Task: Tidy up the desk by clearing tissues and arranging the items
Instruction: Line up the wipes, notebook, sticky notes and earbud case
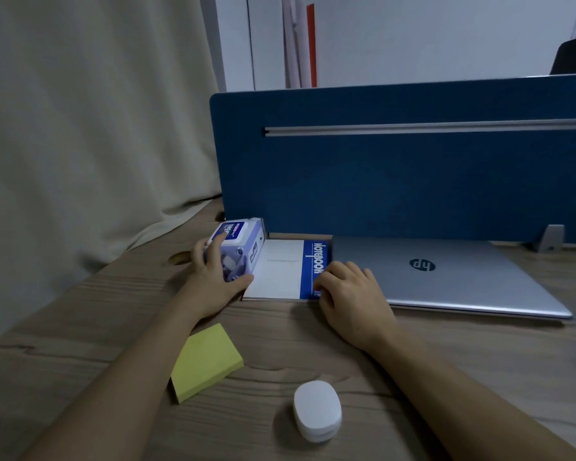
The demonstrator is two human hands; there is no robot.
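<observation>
A purple and white wet-wipes pack point(238, 242) lies at the back of the wooden desk point(313, 344), against the blue divider. My left hand point(213, 281) grips its near end, thumb along the side that faces the notebook. A white notebook with a blue spine band point(280, 271) lies flat just right of the pack. My right hand point(350, 291) rests with curled fingers on the notebook's near right corner, between it and a shut silver laptop point(446, 274). No loose tissues are in sight.
A yellow sticky-note pad point(205, 361) lies near the desk's front, under my left forearm. A small white oval case point(317, 410) sits in front between my arms. The blue divider panel point(396, 181) closes off the back. A beige curtain point(80, 128) hangs at the left.
</observation>
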